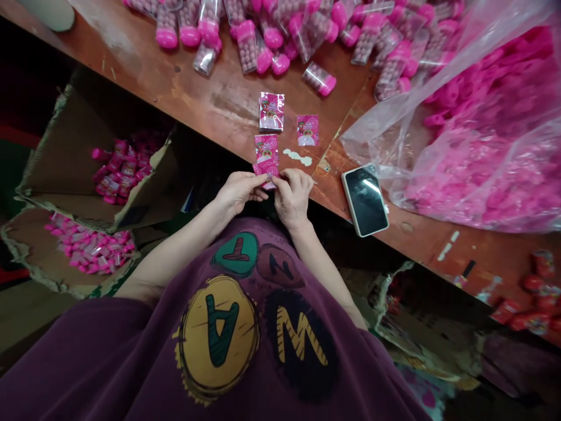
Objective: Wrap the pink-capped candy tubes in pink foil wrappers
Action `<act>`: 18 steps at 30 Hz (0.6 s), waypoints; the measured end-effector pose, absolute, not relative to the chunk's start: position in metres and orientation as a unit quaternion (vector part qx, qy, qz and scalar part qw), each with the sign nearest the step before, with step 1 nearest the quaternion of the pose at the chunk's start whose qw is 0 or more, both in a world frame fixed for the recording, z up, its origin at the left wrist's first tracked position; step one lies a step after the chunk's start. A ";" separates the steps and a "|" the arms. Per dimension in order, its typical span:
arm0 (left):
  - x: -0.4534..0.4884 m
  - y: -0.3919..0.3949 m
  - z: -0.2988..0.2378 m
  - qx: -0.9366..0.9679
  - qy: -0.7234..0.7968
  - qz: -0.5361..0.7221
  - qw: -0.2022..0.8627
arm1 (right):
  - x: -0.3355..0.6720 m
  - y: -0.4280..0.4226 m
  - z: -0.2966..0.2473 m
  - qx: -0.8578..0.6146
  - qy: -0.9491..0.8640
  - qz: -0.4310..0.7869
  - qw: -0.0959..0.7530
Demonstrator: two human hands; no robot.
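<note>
Between my left hand [241, 190] and my right hand [293, 197] is a pink printed label [267, 169], held by the fingertips of both at the table's front edge. Just beyond it, another pink label [266, 147] lies on the wood, partly overlapped by the held one. Farther back sits a small stack of shiny pink labels [272, 111]. A single label [307, 130] lies to the right of these. My fingers are pinched closed; some of the left fingertips are hidden behind the label.
Clear tubes of pale balls with pink caps [248, 47] crowd the table's back. One tube [319, 79] lies apart. A phone [366, 200] and a plastic bag of pink pieces [482, 146] are at right. Cardboard boxes [48, 175] with pink-wrapped tubes stand at left.
</note>
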State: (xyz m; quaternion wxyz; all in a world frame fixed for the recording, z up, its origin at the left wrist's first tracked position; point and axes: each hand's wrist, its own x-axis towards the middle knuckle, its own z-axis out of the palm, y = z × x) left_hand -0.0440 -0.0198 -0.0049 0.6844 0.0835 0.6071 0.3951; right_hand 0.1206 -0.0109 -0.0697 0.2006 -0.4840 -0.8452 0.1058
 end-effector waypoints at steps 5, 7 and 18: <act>-0.037 -0.021 -0.004 0.103 0.628 0.461 0.618 | 0.129 -0.014 -0.057 -0.468 -0.841 0.136 0.233; -0.036 -0.020 -0.004 0.110 0.626 0.477 0.607 | 0.133 -0.017 -0.046 -0.476 -0.813 0.181 0.283; -0.042 0.006 -0.001 0.226 0.664 0.462 0.543 | 0.133 0.019 -0.024 -0.564 -0.691 0.303 0.335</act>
